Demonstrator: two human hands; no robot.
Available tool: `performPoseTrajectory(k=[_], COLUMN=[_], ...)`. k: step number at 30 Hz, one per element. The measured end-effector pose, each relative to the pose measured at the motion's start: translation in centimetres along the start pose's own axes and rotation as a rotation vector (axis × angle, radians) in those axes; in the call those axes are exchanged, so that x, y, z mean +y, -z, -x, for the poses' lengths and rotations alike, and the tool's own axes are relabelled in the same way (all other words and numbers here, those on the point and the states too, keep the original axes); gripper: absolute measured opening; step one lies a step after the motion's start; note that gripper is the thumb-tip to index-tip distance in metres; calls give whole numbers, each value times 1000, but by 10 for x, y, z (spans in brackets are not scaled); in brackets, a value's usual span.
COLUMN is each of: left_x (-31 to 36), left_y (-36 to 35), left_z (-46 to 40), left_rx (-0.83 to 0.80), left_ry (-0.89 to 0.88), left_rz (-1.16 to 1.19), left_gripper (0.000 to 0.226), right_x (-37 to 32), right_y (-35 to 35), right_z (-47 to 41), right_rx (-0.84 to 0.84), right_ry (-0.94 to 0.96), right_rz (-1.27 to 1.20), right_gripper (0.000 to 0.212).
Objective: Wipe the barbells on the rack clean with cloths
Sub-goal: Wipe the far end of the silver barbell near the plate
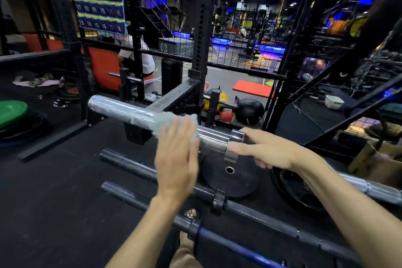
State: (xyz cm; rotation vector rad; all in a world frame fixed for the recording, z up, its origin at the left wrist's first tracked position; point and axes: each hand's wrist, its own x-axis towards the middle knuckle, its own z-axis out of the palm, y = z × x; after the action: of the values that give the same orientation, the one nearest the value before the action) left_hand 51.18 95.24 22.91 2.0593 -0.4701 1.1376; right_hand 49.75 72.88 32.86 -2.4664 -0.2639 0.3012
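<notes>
At frame centre the left hand (176, 154), fingers straight, presses a fuzzy pale grey cloth (174, 123) against the shiny chrome barbell sleeve (130, 113), hiding part of it; the right hand (267, 150) rests relaxed by the bar's collar, its fingertips blurred; two dark barbells (128, 164) lie lower, partly covered by forearms.

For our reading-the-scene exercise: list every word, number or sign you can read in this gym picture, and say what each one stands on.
"03": on the grey plyo box behind the rack upright.
"01" up to "18", in three rows: on the blue numbered wall chart; blurred, but mostly legible.
Heading row at the top of that chart: too blurred to read.
Small lettering beside the "03": too blurred to be sure of.
Print on the black medicine ball: too small to read.
</notes>
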Motion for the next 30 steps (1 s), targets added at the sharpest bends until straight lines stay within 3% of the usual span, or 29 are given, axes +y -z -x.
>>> performPoseTrajectory(k=[2,4,6,8,9,11,14,16,18,21,23,24,27,28,30], left_x=[24,5,-21,-11,8,36,-5,-28,-7,30,2,-15,-18,1,30], left_y=[-13,-8,2,2,-4,-15,-4,4,1,-15,-7,-2,2,-5,-19], left_z=[23,19,6,1,4,21,17,11,11,32,23,17,4,7,24], left_rx=[-126,-169,-69,12,-9,-126,-156,-63,-18,-157,-163,-124,10,-3,-115], left_ry=[-161,-319,-216,32,54,-97,-295,-120,73,-140,-283,-272,69,85,-88], left_rz=[70,27,-46,50,107,169,24,-17,76,129,41,-11,36,63,111], left_gripper=[42,41,42,42,43,43,42,43,46,45,42,42,44,45,45], right_x=[1,2,3,2,2,0,-1,-1,-2,-5,-10,-13,-18,-18,-17], right_y=[-2,-2,-1,1,1,-1,-1,0,0,-1,0,1,4,3,2], right_z=[-1,-1,1,1,0,-1,-1,-1,-1,-2,0,0,-3,-4,-7], right_rx=[11,14,5,10,13,9,3,1,9,4,-5,-18,-70,-81,-79], right_ry=[20,19,-7,-22,-20,-2,-5,-11,-29,-43,-59,-69,-149,-168,-165], right_rz=[-23,-30,-6,3,0,-19,-23,-33,-66,-101,-115,-106,-163,-184,-179], right_gripper=[64,66,72,76,77,79,71,57,53,53,49,50,57,60,64])
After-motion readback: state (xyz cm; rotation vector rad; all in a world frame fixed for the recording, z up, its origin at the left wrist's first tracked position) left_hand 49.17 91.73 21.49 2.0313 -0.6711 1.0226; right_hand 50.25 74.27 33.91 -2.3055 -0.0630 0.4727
